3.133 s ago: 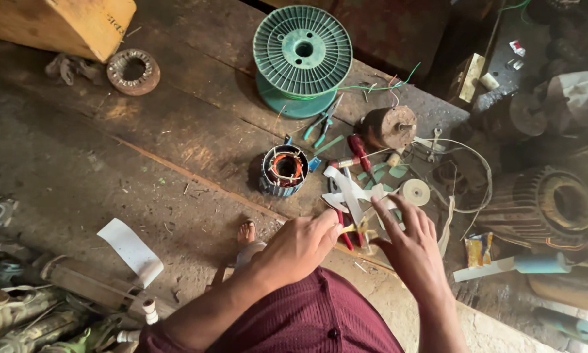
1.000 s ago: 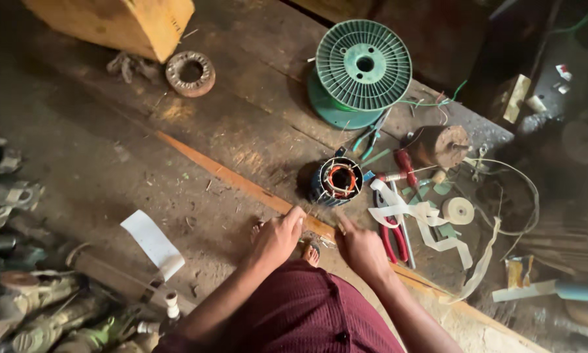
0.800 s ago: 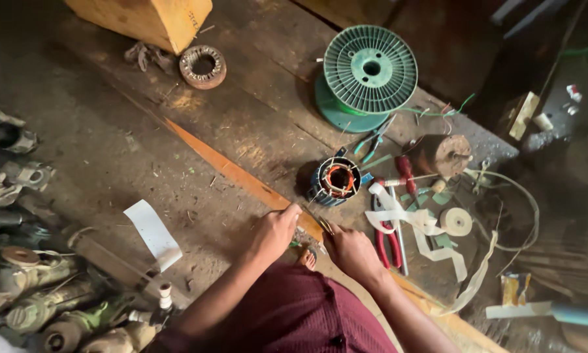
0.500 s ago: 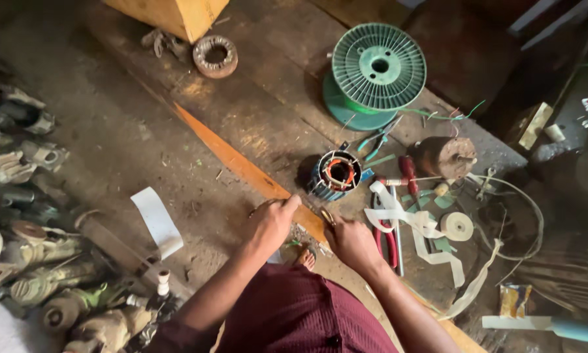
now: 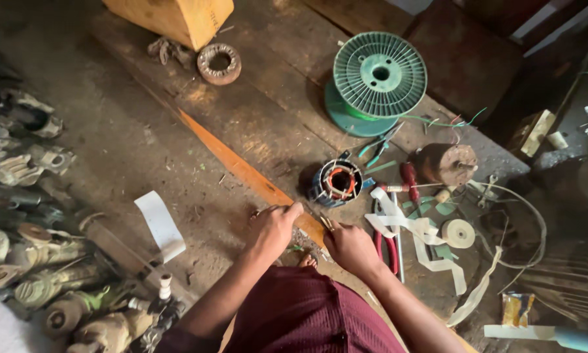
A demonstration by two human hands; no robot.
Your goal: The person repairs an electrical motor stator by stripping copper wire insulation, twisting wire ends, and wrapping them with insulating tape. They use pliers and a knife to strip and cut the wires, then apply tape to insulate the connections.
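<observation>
1. Seen from above, a person in a dark red ribbed garment leans over a rough, dusty wooden worktop [image 5: 255, 124].
2. The left hand [image 5: 273, 227] rests on a long, thin, flat orange strip [image 5: 242, 171] that runs diagonally across the worktop. Its fingers are curled over the near end of the strip; whether the grip pinches it cannot be told.
3. The right hand [image 5: 351, 247] sits just beside the same end of the strip, knuckles up, with a small thin piece at its fingertips. How tight that grip is cannot be told.
4. One round motor core [image 5: 335, 183], ringed with copper-coloured wire, stands just beyond the hands.
5. One large green ribbed plastic spool [image 5: 377, 80] lies further back.
6. One rusty metal ring [image 5: 219, 63] lies near a yellowish wooden block [image 5: 173, 17].
7. Right of the hands: red-handled pliers [image 5: 387, 243], loose white cloth tape [image 5: 419, 235], one small tape roll [image 5: 458, 233] and one brown cylinder [image 5: 445, 163].
8. One white paper slip [image 5: 159, 223] lies to the left, near a heap of grey metal parts [image 5: 26, 216].
</observation>
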